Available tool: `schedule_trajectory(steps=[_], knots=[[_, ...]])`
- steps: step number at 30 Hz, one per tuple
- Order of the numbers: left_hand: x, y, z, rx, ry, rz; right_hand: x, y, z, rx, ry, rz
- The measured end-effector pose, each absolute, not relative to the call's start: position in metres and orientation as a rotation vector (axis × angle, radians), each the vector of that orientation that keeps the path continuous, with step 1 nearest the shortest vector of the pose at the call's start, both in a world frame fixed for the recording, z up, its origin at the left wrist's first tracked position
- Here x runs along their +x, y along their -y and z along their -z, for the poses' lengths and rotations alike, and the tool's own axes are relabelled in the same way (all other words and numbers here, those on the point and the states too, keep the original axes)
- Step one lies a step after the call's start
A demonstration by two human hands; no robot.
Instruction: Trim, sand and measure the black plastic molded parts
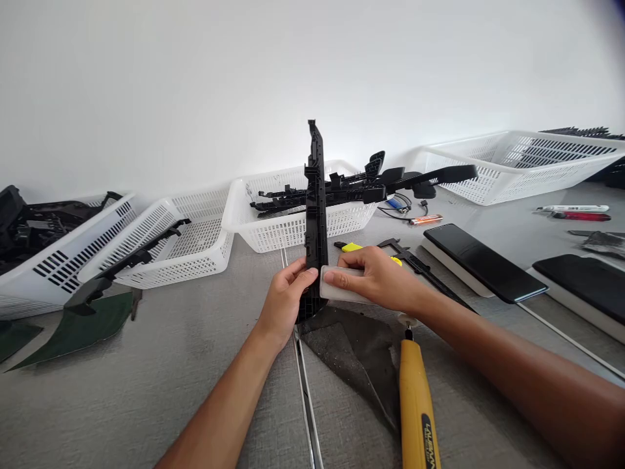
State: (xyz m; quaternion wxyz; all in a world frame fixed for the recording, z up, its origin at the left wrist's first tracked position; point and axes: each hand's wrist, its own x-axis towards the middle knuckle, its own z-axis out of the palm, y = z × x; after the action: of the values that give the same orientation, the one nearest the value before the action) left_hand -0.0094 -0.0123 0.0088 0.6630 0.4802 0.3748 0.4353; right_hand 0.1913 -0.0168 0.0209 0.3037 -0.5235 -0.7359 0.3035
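Observation:
My left hand is closed around the lower part of a long black plastic trim piece, which stands upright in front of me. My right hand grips a pale, flat, translucent block, thumb on its near face. The block's left end meets the right edge of the trim piece near its base. Below both hands lies a dark, worn cloth or sheet. A yellow rotary tool with a small round head rests beside it, under my right forearm.
White plastic baskets stand along the wall, several holding black parts. Another basket is at the right. A black caliper, a phone on a white block, and pens lie rightward. Green sheets lie at the left.

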Motion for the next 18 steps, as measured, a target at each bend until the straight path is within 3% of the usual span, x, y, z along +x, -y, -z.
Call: schedule_trajectory(steps=[18], knots=[[-0.0090,0.0124,-0.0068,1.158,-0.912,-1.031,0.1897,0.0211,-0.0233,-1.325,2.055,-0.943]])
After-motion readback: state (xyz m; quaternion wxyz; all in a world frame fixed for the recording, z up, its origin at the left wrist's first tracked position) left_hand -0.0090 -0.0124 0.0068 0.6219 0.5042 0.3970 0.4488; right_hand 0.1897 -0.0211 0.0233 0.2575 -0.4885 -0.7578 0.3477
